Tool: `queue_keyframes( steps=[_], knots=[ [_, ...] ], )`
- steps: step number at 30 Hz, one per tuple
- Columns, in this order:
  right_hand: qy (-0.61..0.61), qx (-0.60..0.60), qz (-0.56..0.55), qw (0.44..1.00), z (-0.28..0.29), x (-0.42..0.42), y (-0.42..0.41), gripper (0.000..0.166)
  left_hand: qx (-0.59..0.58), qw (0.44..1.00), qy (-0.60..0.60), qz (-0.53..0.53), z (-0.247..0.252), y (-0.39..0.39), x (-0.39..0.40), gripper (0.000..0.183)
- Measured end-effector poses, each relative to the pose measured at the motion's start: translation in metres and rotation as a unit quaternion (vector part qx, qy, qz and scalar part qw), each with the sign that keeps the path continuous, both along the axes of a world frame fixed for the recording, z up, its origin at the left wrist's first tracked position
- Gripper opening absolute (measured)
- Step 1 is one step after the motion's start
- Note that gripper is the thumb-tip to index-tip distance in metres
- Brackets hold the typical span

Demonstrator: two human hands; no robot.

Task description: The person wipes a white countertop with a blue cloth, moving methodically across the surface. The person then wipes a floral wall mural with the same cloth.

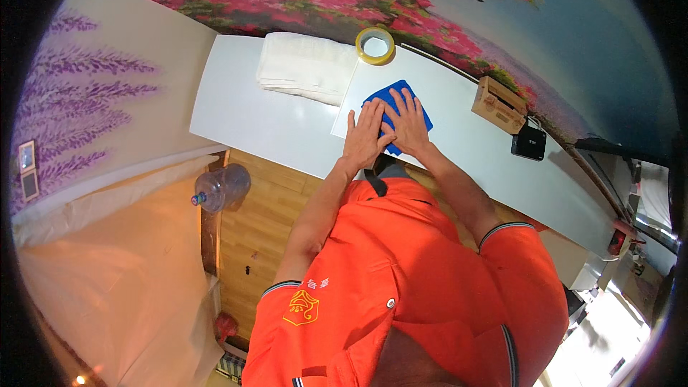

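A folded blue cloth [421,114] lies on the white tabletop [457,123], close to its front edge. My left hand [365,131] rests palm down over the cloth's left part, its fingers pointing away from me. Beside it, my right hand [407,126] is spread flat on the middle of the cloth. The two hands touch or overlap near the thumbs. Neither hand is curled around anything. Much of the cloth is hidden under them.
A folded white cloth stack [309,67] and a roll of clear tape [374,46] sit along the back wall. To the right are a cardboard box [498,106] and a small black box [529,143]. A large plastic water bottle [223,188] is at lower left, above the wooden floor [269,215].
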State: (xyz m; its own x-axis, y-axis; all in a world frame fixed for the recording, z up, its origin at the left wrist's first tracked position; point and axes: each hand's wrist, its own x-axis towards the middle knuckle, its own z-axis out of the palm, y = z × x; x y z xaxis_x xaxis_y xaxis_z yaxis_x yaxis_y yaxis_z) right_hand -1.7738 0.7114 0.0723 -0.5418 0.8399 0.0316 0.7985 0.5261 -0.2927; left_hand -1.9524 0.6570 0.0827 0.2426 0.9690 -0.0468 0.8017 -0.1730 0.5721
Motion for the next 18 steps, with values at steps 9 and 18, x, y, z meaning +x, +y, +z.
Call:
queue_keyframes(
  steps=[9, 18],
  knots=[
    [0.291, -0.061, -0.114, 0.948, -0.004, 0.032, 0.022, 0.047, 0.125, 0.992, -0.013, 0.018, 0.009, 0.021, 0.022, 0.069],
    [0.090, 0.050, -0.127, 0.987, -0.016, 0.071, 0.006, 0.048, 0.086, 0.995, 0.043, -0.005, -0.011, 0.039, 0.055, 0.073]
  ],
)
